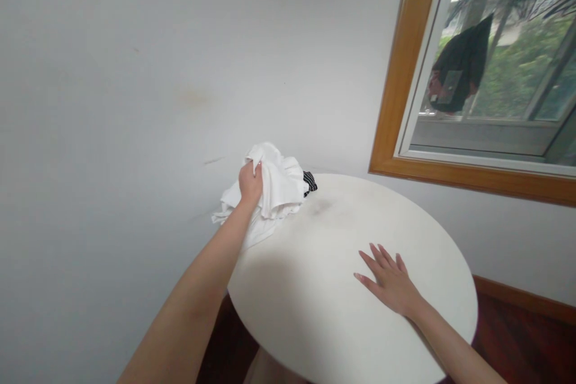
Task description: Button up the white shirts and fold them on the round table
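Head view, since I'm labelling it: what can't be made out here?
All in the head view:
Left hand: most fingers hidden by the hand itself and the cloth.
The cloth's full shape: lost in its own folds.
Striped piece: partly hidden by the cloth; whether they are joined cannot be told.
Right hand: palm hidden by its back.
Table: near rim cut off by the bottom edge.
Window frame: cut off by the top and right edges.

On the table (355, 216), the garment (283, 183) lay at the far left edge beside the wall (135, 102), the left hand (251, 183) at it, a fabric scrap (310, 183) just right. Nearer, farther right, rested the right hand (392, 286); behind stood the window frame (402, 66).
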A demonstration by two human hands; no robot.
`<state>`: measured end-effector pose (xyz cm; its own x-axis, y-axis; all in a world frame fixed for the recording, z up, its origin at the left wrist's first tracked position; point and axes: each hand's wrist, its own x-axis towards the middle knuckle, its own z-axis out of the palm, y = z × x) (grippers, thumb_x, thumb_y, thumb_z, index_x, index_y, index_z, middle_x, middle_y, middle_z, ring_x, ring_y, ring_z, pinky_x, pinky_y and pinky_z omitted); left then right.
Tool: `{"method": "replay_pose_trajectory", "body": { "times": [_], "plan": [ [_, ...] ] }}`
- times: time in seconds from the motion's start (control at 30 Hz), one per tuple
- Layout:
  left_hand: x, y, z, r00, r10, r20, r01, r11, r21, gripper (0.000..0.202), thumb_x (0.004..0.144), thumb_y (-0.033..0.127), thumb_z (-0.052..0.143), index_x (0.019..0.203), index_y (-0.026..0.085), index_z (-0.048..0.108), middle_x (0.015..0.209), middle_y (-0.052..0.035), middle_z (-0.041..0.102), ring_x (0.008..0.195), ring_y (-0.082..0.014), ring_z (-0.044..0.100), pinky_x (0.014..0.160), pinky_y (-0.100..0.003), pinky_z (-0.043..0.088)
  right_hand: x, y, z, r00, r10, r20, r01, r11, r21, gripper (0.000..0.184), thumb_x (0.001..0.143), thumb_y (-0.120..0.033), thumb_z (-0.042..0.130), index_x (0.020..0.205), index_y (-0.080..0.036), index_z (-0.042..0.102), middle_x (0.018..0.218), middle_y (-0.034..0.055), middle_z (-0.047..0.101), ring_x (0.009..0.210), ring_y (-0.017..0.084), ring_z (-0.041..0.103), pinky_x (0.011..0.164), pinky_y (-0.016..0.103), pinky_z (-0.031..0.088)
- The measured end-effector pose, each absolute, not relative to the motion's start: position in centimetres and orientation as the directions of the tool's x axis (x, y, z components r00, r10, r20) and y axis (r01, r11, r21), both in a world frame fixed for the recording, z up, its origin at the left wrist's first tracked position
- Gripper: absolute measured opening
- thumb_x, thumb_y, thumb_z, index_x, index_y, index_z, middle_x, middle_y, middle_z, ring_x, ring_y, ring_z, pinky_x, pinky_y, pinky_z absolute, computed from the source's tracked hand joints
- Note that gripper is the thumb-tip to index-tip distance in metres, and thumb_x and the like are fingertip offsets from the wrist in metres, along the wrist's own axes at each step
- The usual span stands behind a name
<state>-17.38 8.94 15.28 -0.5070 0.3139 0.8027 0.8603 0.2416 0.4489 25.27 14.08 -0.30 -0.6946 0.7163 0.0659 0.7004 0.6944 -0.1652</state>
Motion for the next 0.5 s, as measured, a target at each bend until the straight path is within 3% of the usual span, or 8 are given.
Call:
{"method": "replay_pose_trajectory", "body": {
  "times": [0.1, 0.2, 0.27, 0.4, 0.5],
  "plan": [
    [-13.8, 10.2, 17.0, -0.321, 0.330, 0.888, 0.930, -0.070, 0.362, 0.040, 0.094, 0.043, 0.033, 0.111, 0.016, 0.058, 0.115, -0.0113, 0.062, 0.110, -0.0220, 0.055, 0.098, -0.038, 0.041, 25.3, 14.1, -0.2, -0.694, 0.716, 0.075, 0.697, 0.694, -0.181, 0.074, 0.084, -0.074, 0.023, 0.146, -0.034, 0.028, 0.156, 0.0044, 0.012, 0.143, 0.029, 0.004, 0.111, 0.059, 0.001],
    [-8.8, 10.4, 16.6, -0.225, 0.435, 0.872, 0.904, -0.241, 0.354, 0.040, 0.094, 0.044, 0.035, 0.114, 0.017, 0.056, 0.117, -0.0109, 0.062, 0.111, -0.0211, 0.055, 0.099, -0.039, 0.041, 25.4, 14.1, 0.1, -0.692, 0.716, 0.095, 0.690, 0.694, -0.205, 0.072, 0.085, -0.072, 0.025, 0.144, -0.033, 0.034, 0.155, 0.0053, 0.017, 0.143, 0.029, 0.007, 0.111, 0.059, 0.002],
    [-5.4, 9.7, 15.0, -0.166, 0.519, 0.838, 0.889, -0.289, 0.355, 0.037, 0.095, 0.043, 0.034, 0.112, 0.018, 0.056, 0.116, -0.0107, 0.062, 0.109, -0.0205, 0.056, 0.099, -0.039, 0.042, 25.5, 14.1, 0.2, -0.687, 0.718, 0.113, 0.684, 0.691, -0.235, 0.066, 0.087, -0.068, 0.026, 0.141, -0.032, 0.040, 0.153, 0.0049, 0.023, 0.142, 0.028, 0.011, 0.111, 0.058, 0.004],
    [-0.7, 7.4, 10.7, 0.073, 0.698, 0.712, 0.909, -0.341, 0.241, 0.032, 0.095, 0.037, 0.035, 0.107, 0.017, 0.058, 0.111, -0.0106, 0.062, 0.110, -0.0208, 0.054, 0.102, -0.040, 0.040, 25.8, 14.7, -0.2, -0.657, 0.730, 0.188, 0.661, 0.678, -0.322, 0.049, 0.093, -0.051, 0.028, 0.130, -0.030, 0.054, 0.147, 0.0040, 0.037, 0.140, 0.026, 0.023, 0.111, 0.057, 0.009],
    [1.0, 6.2, 7.9, 0.179, 0.761, 0.623, 0.930, -0.338, 0.145, 0.030, 0.095, 0.034, 0.037, 0.103, 0.018, 0.061, 0.117, -0.0101, 0.060, 0.119, -0.0222, 0.048, 0.109, -0.046, 0.031, 25.9, 15.4, -0.7, -0.561, 0.785, 0.265, 0.634, 0.613, -0.471, 0.048, 0.095, -0.044, 0.025, 0.122, -0.025, 0.060, 0.136, 0.0054, 0.052, 0.133, 0.024, 0.038, 0.111, 0.053, 0.017]
  ]
}}
